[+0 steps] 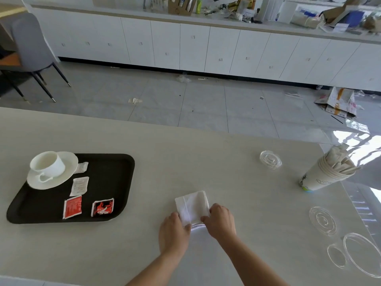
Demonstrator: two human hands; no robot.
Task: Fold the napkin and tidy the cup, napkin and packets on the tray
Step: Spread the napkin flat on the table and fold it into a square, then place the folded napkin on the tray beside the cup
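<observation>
Café-style service area, left untidy.
A tray [115,182] with cup [46,164], saucer [66,176] and condiment packets [72,206] sits on a pale counter [206,157] near stacked paper cups [323,178], stirrers [342,162] and clear lids [270,159]; behind, white cabinets [193,46] run under a cluttered worktop [226,22], with litter [135,100] on the tiled floor [206,104].

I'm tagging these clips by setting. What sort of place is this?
Probably a café-style break room or pantry: a black serving tray with a cup and condiment packets, a stack of paper cups, and a long white cabinet counter behind.
</observation>
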